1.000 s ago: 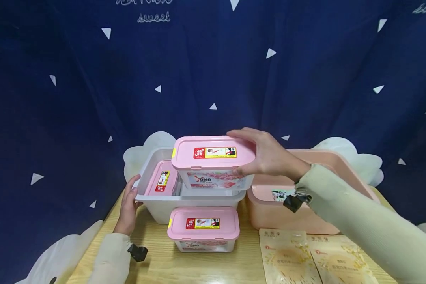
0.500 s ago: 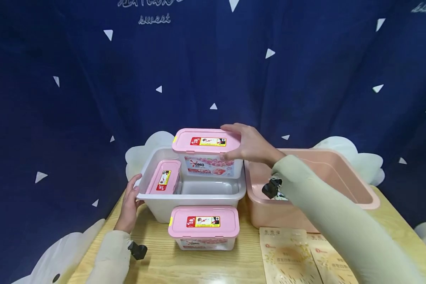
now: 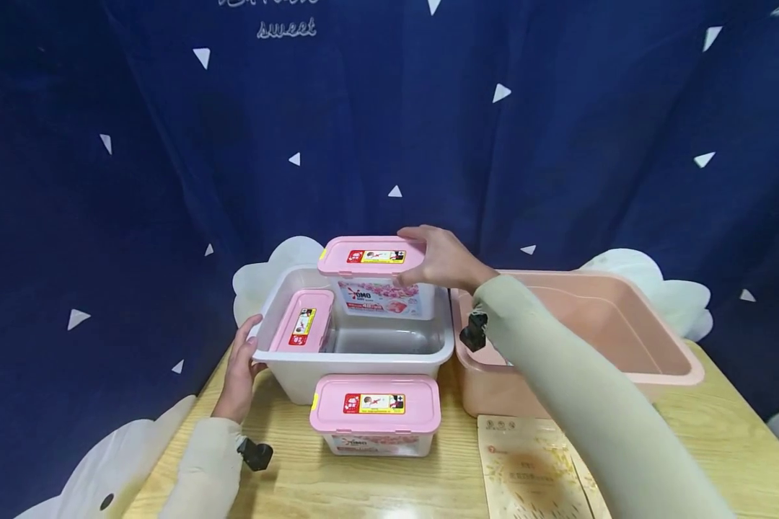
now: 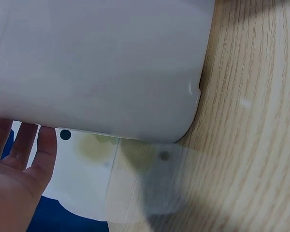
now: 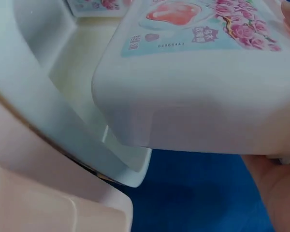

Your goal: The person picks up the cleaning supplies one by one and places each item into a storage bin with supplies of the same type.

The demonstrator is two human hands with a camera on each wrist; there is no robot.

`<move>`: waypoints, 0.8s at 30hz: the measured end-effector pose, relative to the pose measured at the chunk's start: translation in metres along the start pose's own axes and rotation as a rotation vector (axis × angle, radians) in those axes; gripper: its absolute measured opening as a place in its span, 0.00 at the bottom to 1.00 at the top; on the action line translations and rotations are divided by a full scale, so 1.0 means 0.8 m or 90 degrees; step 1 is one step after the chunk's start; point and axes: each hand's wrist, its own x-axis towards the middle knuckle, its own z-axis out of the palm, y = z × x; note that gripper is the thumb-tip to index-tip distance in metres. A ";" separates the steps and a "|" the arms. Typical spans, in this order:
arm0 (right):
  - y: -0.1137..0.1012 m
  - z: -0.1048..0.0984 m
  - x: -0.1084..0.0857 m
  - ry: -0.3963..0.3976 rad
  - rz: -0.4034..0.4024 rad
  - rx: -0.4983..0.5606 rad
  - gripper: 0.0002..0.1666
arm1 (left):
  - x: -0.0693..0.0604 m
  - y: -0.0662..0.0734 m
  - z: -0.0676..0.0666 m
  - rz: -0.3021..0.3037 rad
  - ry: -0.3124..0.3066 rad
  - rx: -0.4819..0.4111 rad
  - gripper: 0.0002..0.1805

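My right hand (image 3: 443, 258) grips the right end of a pink-lidded detergent tub (image 3: 386, 297) from above, thumb in front and fingers behind. This tub is over the back of the white bin (image 3: 363, 369), with its lower part inside; whether it touches the floor I cannot tell. In the right wrist view, the tub (image 5: 193, 101) is tilted beside the bin's rim. A second such tub (image 3: 301, 321) lies lengthwise at the left inside the bin. My left hand (image 3: 236, 375) rests its extended fingers against the bin's left side; in the left wrist view the fingertips are hidden behind the wall.
A third pink-lidded tub (image 3: 375, 414) stands on the wooden table (image 3: 298, 483) before the white bin. A peach bin (image 3: 597, 317) stands close at the right. Flat gold pouches (image 3: 526, 468) lie in front of it, partly under my right arm. A blue curtain (image 3: 389, 130) hangs behind.
My right hand has carried the tub left and back, then lowered it a little into the white bin's rear. My left hand has stayed at the bin's left side.
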 end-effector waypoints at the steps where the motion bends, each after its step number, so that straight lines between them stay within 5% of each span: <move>1: 0.001 0.002 0.002 -0.002 0.005 0.001 0.55 | 0.000 0.000 0.000 0.000 -0.001 0.002 0.28; 24: 0.032 0.040 0.017 -0.059 0.079 -0.035 0.57 | 0.001 0.000 0.000 -0.009 0.001 0.014 0.29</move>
